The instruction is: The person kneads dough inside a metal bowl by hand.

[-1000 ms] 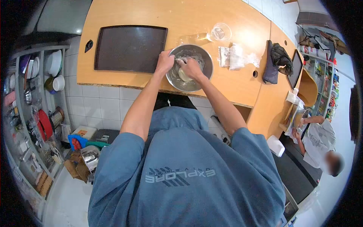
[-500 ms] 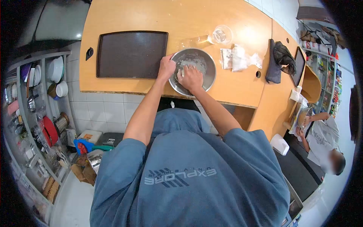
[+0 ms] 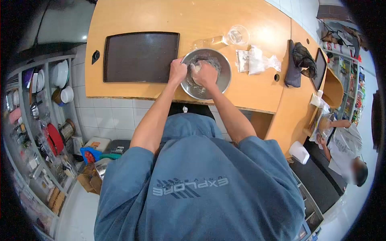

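Observation:
My left hand (image 3: 178, 72) is closed on the left rim of a round steel mixing bowl (image 3: 226, 74) near the table's front edge. Inside the bowl, my right hand (image 3: 205, 75) curls down into a pale, sticky dough (image 3: 196, 67), its fingertips partly hidden. Some of the dough clings about the thumb, and smears of it coat the bowl's bottom and walls. A dark rectangular baking tray (image 3: 141, 57) lies flat just left of the bowl.
Behind the bowl a clear cup (image 3: 238, 35) lies near a wet-looking transparent shape. White plastic bags (image 3: 257, 60) sit to the right. Farther right are dark cloths (image 3: 299, 64). Shelves of kitchenware (image 3: 40, 116) stand at left. Another person (image 3: 345, 140) works at far right.
My right hand has gone from spread fingers to a more curled shape within the bowl. My left hand keeps its hold on the rim.

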`<state>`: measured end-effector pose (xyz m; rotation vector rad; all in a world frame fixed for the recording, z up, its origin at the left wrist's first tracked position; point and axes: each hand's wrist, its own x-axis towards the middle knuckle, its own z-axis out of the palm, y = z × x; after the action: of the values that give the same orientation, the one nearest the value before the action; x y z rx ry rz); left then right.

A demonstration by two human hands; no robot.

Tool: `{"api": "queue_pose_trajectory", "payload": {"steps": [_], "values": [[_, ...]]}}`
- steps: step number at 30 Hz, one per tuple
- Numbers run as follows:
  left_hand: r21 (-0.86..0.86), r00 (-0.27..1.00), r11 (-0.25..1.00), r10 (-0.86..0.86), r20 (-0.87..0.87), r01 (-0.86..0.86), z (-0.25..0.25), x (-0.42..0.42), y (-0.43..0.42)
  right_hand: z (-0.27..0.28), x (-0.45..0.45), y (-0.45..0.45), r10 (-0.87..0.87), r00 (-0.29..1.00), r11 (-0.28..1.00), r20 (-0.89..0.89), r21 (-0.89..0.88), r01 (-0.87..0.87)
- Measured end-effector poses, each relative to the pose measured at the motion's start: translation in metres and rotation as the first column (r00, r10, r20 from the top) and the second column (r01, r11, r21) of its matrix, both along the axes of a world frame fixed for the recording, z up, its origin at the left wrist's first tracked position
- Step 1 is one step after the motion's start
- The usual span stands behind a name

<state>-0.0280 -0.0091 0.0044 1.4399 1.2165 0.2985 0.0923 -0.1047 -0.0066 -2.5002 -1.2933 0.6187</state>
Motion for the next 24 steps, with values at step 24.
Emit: {"api": "queue_pose_trajectory", "payload": {"steps": [24], "values": [[0.035,0.998,0.998,-0.05,-0.045,0.052,0.023,0.01,0.009,0.036,0.007,-0.008,0.171,0.985,0.984,0.026,-0.059,-0.17]]}}
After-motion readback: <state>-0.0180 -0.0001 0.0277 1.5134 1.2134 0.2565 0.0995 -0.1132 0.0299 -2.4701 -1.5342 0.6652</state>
